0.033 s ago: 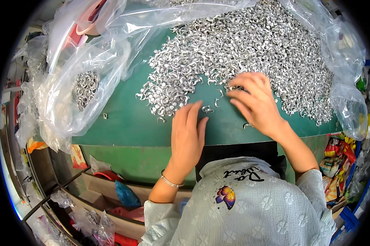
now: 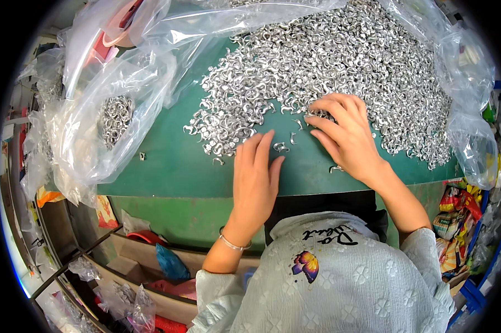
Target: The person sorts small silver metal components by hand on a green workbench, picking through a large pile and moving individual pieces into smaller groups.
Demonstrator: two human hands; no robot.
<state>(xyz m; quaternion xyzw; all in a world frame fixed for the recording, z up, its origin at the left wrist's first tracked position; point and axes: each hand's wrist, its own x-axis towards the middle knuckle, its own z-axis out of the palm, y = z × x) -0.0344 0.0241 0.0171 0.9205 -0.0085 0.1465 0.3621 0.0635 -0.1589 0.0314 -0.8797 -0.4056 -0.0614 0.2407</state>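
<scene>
A wide pile of small, shiny, curved silver metal pieces point(image 2: 339, 61) covers the back and right of the green tabletop point(image 2: 173, 161). My left hand point(image 2: 255, 169) lies at the pile's lower left edge, fingers stretched and thumb apart, with nothing seen in it. Over the pile's near edge, my right hand point(image 2: 345, 130) has its fingers spread and slightly curled, touching or just above the pieces; whether any sit under the fingertips is hidden. Between the hands are a few loose pieces point(image 2: 281, 147). Another stray piece point(image 2: 336, 168) is beside my right wrist.
Clear plastic sheeting point(image 2: 84, 161) drapes over the table's left side, with a cluster of metal pieces point(image 2: 116, 122) in it. More clear plastic point(image 2: 469, 144) hangs at the right edge. Below the table at left is a compartmented drawer point(image 2: 150, 299) with a blue bag point(image 2: 171, 262). Colourful packets point(image 2: 453, 222) stand at right.
My left hand has shifted very slightly, its fingertips a little farther forward. The fingers of my right hand have moved slightly at the pile's edge.
</scene>
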